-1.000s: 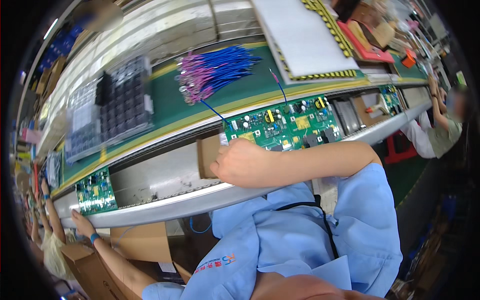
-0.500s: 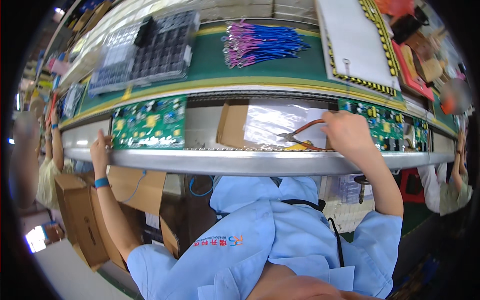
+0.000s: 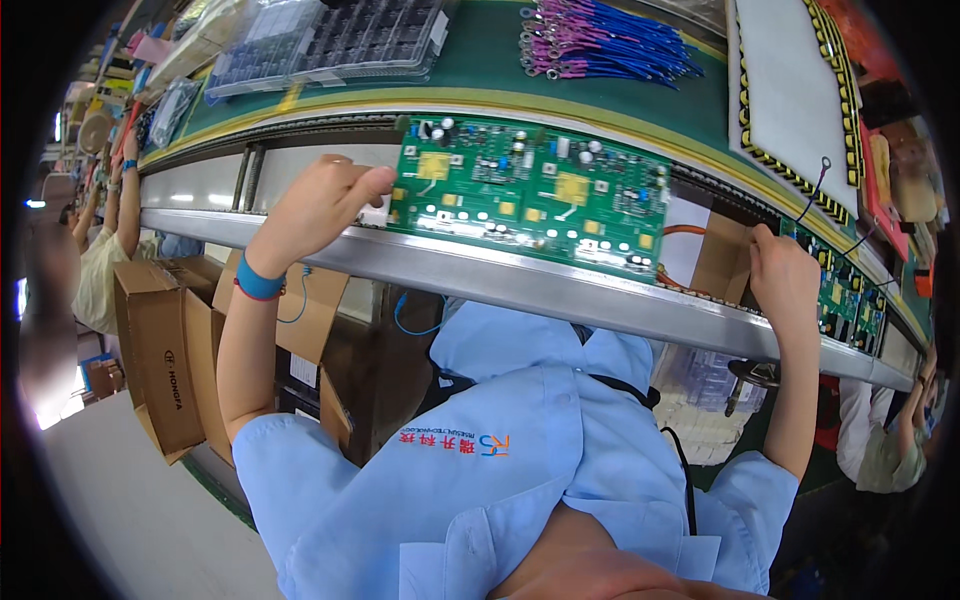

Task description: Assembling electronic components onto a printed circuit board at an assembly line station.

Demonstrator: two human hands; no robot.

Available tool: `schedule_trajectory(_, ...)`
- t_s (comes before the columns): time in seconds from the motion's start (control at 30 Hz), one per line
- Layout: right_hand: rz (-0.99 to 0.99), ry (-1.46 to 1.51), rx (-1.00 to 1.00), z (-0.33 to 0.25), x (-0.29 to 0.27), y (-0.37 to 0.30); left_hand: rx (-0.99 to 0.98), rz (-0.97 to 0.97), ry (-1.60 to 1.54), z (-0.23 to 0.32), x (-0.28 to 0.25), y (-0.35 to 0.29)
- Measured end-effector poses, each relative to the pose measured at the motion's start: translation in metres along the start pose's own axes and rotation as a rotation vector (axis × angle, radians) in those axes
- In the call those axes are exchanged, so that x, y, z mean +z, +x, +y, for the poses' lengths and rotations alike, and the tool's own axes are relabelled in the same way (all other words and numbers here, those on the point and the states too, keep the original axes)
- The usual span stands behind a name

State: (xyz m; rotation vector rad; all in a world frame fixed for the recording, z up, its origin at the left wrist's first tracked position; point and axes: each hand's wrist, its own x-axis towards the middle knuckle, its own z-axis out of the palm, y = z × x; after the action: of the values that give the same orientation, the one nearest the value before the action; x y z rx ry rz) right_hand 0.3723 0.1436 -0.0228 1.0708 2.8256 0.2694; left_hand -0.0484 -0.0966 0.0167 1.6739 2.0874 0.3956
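Observation:
A long green circuit board (image 3: 530,190) with two matching halves spans the conveyor rails in front of me. My left hand (image 3: 318,208) is closed at its left end, the thumb against the board's edge. Beyond the board's right end, my right hand (image 3: 785,275) is closed, fingertips pressed together beside another green circuit board (image 3: 848,300); whatever may be between them is hidden. Red-handled cutting pliers (image 3: 684,230) show only their handles, next to the first board's right end; the jaws are hidden behind it.
A metal rail (image 3: 450,262) runs along my side. Behind lie a bundle of blue wires (image 3: 620,45) with ring terminals, a clear compartment tray (image 3: 330,45) and a white panel (image 3: 790,80) edged in black and yellow. Open cardboard boxes (image 3: 165,360) stand at lower left; other people work at both sides.
The long circuit board has moved right, now covering most of the opening between the rails. My left hand came along with it. My right hand has let go of the pliers and moved right.

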Motion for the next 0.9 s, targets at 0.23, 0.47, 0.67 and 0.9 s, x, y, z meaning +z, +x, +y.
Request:
schedule_trajectory(0.23, -0.002, -0.022, 0.059, 0.021, 0.010, -0.011, 0.308, 0.000, 0.155, 0.035, 0.022, 0.028)
schedule_trajectory(0.47, 0.015, -0.007, 0.106, 0.042, 0.012, -0.022, 0.294, 0.145, 0.435, 0.081, -0.013, 0.082)
schedule_trajectory(0.67, -0.017, -0.088, 0.225, 0.073, 0.023, -0.030, 0.605, 0.445, 0.392, 0.102, 0.008, 0.181)
schedule_trajectory(0.9, -0.007, 0.004, 0.318, 0.101, 0.020, -0.033, 0.615, 0.394, 0.466, 0.084, 0.052, 0.261)
